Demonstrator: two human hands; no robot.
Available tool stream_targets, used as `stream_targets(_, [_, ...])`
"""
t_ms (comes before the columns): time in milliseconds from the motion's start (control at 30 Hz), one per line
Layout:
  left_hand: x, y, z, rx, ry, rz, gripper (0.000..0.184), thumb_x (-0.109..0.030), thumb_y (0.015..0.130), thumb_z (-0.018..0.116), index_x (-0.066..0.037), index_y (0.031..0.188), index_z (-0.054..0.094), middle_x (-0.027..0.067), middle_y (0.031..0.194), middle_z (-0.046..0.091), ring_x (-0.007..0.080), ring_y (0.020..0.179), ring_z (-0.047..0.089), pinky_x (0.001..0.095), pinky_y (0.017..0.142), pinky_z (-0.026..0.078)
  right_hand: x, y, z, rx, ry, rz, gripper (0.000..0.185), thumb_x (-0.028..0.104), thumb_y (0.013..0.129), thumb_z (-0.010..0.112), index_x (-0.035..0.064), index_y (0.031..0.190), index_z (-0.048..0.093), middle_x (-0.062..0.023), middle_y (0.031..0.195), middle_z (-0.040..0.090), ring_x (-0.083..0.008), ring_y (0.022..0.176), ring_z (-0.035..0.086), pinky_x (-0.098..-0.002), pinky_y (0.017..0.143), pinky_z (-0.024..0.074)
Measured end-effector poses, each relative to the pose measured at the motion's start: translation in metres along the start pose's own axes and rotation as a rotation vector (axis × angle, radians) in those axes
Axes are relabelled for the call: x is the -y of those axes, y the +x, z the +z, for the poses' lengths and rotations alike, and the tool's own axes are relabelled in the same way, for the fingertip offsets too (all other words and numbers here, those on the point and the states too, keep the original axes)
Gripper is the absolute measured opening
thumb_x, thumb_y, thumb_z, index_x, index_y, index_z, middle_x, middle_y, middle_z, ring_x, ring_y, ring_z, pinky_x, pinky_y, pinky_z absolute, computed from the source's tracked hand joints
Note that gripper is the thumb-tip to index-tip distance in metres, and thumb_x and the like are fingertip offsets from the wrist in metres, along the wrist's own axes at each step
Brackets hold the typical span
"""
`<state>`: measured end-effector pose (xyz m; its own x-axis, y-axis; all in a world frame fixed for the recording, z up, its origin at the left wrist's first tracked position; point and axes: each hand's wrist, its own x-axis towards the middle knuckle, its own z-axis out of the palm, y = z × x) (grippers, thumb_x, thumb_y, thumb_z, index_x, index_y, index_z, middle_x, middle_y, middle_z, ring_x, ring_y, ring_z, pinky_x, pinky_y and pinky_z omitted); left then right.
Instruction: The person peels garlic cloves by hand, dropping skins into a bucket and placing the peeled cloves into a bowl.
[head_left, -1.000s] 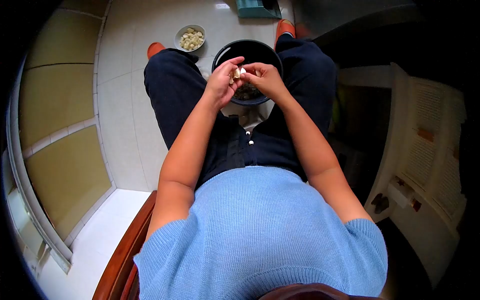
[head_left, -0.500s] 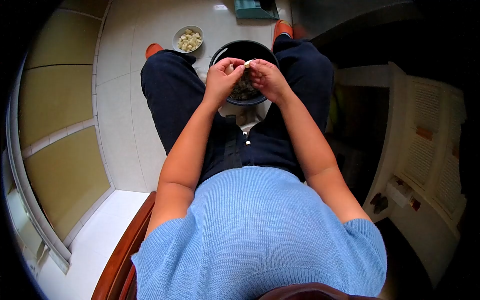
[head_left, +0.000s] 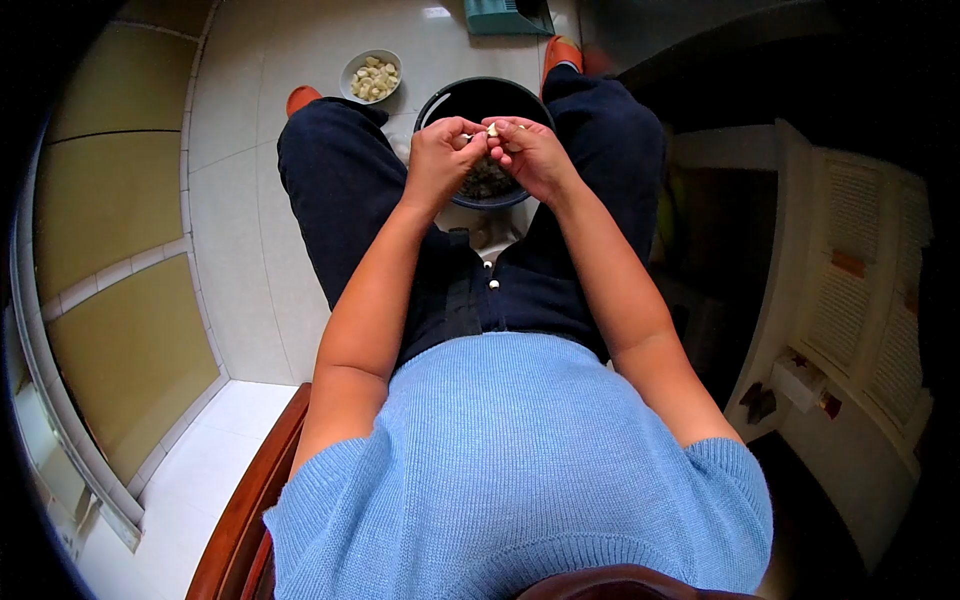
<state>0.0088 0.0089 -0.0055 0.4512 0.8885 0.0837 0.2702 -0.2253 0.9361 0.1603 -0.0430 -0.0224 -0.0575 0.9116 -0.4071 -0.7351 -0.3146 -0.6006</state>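
Over a dark bucket, my left hand and my right hand meet fingertip to fingertip. A pale garlic clove is pinched between the thumb and forefinger of my right hand. The thumb and fingertips of my left hand press together against the clove's near side. Something whitish shows in the curl of my left fingers, too small to make out. Down in the bucket lies a heap of dark, mottled bits, partly hidden by my hands.
A white bowl of pale peeled cloves sits on the tiled floor, left of the bucket. A teal dustpan lies beyond it. My knees flank the bucket, and a wooden chair arm is at my left.
My fingers have shifted slightly around the clove, and less of it shows now. The bowl and bucket appear a little higher and further left as the view shifts.
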Motion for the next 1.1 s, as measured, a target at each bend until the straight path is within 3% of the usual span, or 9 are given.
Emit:
stream_targets(267, [-0.005, -0.002, -0.004, 0.111, -0.189, -0.19, 0.009, -0.008, 0.079, 0.064, 0.0, 0.079, 0.062, -0.0029, 0.066, 0.058, 0.0011, 0.057, 0.048, 0.0161, 0.051, 0.038, 0.004, -0.003, 0.002, -0.017, -0.094, 0.049, 0.02, 0.017, 0.086, 0.058, -0.0009, 0.096, 0.059, -0.0039, 0.074, 0.06, -0.0078, 0.059, 0.055, -0.017, 0.051, 0.0439])
stream_targets(467, [-0.01, -0.003, -0.004, 0.102, -0.114, -0.214, 0.011, -0.009, 0.076, 0.067, 0.0, 0.078, 0.062, -0.0031, 0.062, 0.057, 0.001, 0.054, 0.047, 0.0164, 0.048, 0.037, 0.003, -0.005, 0.005, -0.008, -0.131, 0.041, 0.019, 0.017, 0.086, 0.059, 0.0001, 0.095, 0.059, -0.0031, 0.072, 0.06, -0.0067, 0.056, 0.054, -0.0169, 0.052, 0.0445])
stream_targets(900, [0.003, -0.002, 0.001, 0.028, 0.022, -0.107, 0.018, -0.015, 0.074, 0.07, 0.0, 0.072, 0.061, -0.0006, 0.06, 0.059, 0.0019, 0.054, 0.051, 0.0174, 0.048, 0.04, -0.003, 0.0, 0.003, -0.019, -0.154, 0.033, 0.018, 0.016, 0.086, 0.058, 0.0002, 0.095, 0.06, -0.0036, 0.073, 0.062, -0.0062, 0.056, 0.054, -0.0174, 0.051, 0.0447])
stream_targets(967, [-0.002, -0.002, 0.002, -0.028, 0.013, -0.098, 0.019, -0.016, 0.068, 0.068, 0.001, 0.065, 0.059, 0.005, 0.055, 0.054, 0.008, 0.05, 0.049, 0.0241, 0.046, 0.039, -0.003, 0.0, 0.003, -0.024, -0.158, 0.034, 0.018, 0.016, 0.087, 0.058, 0.0, 0.096, 0.06, -0.0037, 0.073, 0.062, -0.0065, 0.056, 0.054, -0.0175, 0.051, 0.0446])
stream_targets(1100, [-0.01, -0.001, -0.001, 0.001, 0.042, -0.107, 0.017, -0.014, 0.07, 0.066, 0.0, 0.066, 0.058, 0.0054, 0.057, 0.058, 0.0081, 0.052, 0.053, 0.0235, 0.048, 0.042, -0.001, 0.0, 0.003, 0.004, -0.122, 0.064, 0.022, 0.017, 0.086, 0.058, -0.0004, 0.1, 0.059, -0.0039, 0.076, 0.062, -0.0072, 0.057, 0.054, -0.0181, 0.051, 0.0445])
